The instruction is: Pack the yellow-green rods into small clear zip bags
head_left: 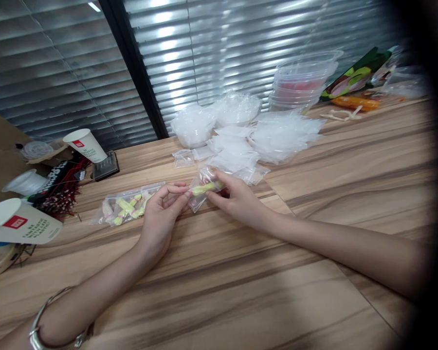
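Between my two hands is a small clear plastic bag with a yellow bundle inside or against it; I cannot tell which. My left hand pinches the bag's left edge between thumb and fingertips. At the right end, the thumb and fingers of my right hand close on the bag and bundle. Left of my left hand lie several filled clear bags with yellow and pale bundles in them. Just beyond my hands spreads a pile of flat clear bags.
Clear plastic bowls and a stack of clear tubs stand at the back. Paper cups, red and black cords and a dark box are at left. An orange packet lies back right on the wooden table.
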`<state>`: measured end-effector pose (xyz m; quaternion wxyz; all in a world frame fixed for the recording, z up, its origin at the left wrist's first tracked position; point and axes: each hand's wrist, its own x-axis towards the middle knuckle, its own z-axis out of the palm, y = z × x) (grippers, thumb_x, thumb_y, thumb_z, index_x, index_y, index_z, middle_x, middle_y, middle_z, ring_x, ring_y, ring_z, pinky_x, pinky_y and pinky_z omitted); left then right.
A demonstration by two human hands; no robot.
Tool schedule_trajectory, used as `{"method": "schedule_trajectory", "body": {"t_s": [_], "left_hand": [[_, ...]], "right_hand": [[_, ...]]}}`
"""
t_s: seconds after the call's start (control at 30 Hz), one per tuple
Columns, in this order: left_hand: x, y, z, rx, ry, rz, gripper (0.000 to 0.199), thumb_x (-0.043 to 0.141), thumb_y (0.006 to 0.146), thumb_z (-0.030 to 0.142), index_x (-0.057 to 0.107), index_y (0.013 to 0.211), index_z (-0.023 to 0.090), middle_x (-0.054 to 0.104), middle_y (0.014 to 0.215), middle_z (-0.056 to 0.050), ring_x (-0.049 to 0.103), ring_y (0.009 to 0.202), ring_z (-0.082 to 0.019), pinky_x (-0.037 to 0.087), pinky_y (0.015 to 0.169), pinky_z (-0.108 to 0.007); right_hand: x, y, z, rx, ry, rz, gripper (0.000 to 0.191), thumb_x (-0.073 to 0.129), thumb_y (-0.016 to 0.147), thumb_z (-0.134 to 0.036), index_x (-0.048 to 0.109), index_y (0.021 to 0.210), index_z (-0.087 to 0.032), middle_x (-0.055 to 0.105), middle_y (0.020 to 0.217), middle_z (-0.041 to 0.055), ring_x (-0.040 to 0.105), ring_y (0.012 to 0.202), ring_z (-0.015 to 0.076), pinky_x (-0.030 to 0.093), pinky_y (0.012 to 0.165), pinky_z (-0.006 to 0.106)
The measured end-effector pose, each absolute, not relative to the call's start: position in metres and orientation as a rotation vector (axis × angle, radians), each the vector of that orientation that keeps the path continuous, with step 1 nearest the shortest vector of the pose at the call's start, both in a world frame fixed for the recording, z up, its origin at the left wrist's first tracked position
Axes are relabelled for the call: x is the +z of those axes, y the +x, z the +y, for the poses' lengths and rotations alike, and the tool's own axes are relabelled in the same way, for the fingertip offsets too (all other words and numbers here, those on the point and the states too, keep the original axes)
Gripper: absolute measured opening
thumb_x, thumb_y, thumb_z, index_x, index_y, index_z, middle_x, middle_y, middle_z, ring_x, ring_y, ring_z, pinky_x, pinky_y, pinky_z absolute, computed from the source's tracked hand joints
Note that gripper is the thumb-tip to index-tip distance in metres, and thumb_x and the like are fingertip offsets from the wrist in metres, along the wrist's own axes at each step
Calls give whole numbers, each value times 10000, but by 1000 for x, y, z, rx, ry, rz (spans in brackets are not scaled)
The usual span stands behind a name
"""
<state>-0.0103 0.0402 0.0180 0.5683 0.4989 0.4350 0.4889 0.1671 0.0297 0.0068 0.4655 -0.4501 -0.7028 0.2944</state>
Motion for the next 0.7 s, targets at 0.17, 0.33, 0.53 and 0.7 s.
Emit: {"method": "schedule_trajectory", "body": {"t_s": [0.17, 0.33, 0.53, 0.7], "left_hand": [[19, -10, 40, 1134, 1175, 1024, 209, 747, 663, 268, 634, 782, 138, 593, 1118, -40, 622, 900, -109, 541, 709, -182], [20, -10, 40, 1152, 1159, 1020, 201, 742, 669, 260, 630, 789, 145, 634, 1054, -39, 619, 897, -109, 522, 738, -190], [20, -11, 40, 1238, 1165, 1030, 199, 730, 687, 259, 645, 843, 169, 651, 969, -19, 601, 811, -73, 491, 682, -156], [21, -10, 42, 1250, 1121, 1051, 208, 730, 684, 271, 635, 844, 176, 656, 918, -7, 589, 808, -71, 474, 672, -143]], "right_hand": [[5, 168, 32, 759, -1106, -1676, 108, 536, 804, -179, 570, 898, -139, 580, 811, -2, 497, 710, 86, 385, 674, 195], [5, 169, 35, 913, -1006, -1654, 184, 566, 820, -247, 649, 946, -142, 613, 845, 10, 526, 762, 99, 411, 711, 210], [13, 168, 30, 1177, -858, -1475, 342, 508, 875, -352, 555, 1146, -150, 611, 849, 36, 567, 758, 118, 456, 715, 245], [8, 170, 34, 1345, -718, -1250, 284, 443, 903, -347, 521, 1107, -166, 601, 772, 25, 594, 732, 127, 460, 731, 266]]}}
